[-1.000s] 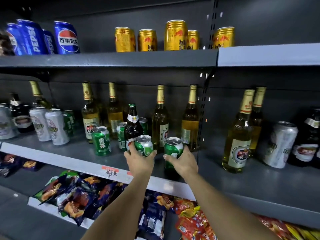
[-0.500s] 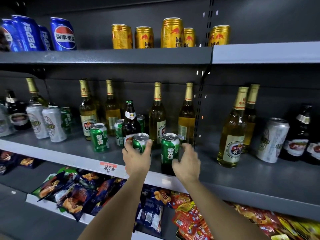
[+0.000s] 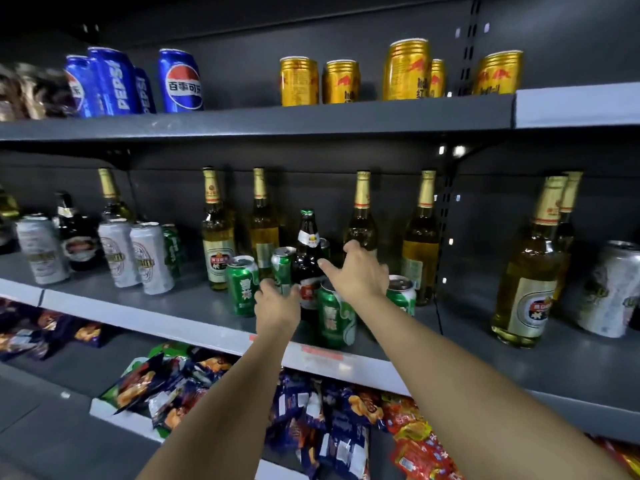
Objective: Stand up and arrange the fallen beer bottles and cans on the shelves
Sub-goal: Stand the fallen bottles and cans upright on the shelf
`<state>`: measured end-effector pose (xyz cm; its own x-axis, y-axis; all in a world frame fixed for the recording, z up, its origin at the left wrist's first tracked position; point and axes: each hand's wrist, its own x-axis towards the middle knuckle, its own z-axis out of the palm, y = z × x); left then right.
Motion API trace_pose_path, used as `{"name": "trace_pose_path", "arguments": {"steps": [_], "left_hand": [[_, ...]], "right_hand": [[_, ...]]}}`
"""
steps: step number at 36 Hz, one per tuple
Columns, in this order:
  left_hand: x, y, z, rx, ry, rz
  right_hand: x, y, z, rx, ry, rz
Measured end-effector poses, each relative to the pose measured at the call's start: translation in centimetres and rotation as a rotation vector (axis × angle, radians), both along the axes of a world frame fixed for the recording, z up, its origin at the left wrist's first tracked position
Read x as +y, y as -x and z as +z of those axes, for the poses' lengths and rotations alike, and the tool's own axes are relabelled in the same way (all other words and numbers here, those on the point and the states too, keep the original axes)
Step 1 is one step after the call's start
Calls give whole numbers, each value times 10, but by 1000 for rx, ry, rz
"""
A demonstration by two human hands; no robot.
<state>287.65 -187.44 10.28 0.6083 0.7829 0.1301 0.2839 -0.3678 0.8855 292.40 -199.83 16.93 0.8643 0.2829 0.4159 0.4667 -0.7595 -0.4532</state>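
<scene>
Green beer cans stand upright on the middle shelf [image 3: 194, 306] at the centre of the frame, one [image 3: 242, 285] left of the dark bottle [image 3: 306, 251], one [image 3: 336, 318] in front of it and one [image 3: 401, 294] to its right. The left hand [image 3: 275, 311] is low by the dark bottle's base; whether it grips anything I cannot tell. The right hand [image 3: 362, 271] hovers with fingers spread, holding nothing, before a gold-necked bottle [image 3: 362, 220].

Two green cans [image 3: 335, 318] [image 3: 401, 295] are stood upright just below the right hand [image 3: 360, 275], a dark bottle [image 3: 307, 251] upright at its fingertips
</scene>
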Motion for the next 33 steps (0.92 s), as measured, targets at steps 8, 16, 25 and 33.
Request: {"name": "trace_pose_path", "arguments": {"steps": [8, 16, 25, 33], "left_hand": [[33, -19, -5, 100, -155, -294], [44, -41, -13, 4, -2, -398], [45, -42, -23, -95, 30, -436], [57, -26, -16, -163, -86, -327]], "right_hand": [[57, -17, 9, 184, 158, -125], [79, -35, 2, 338, 247, -108], [89, -43, -2, 311, 168, -159], [98, -19, 2, 231, 147, -171]]}}
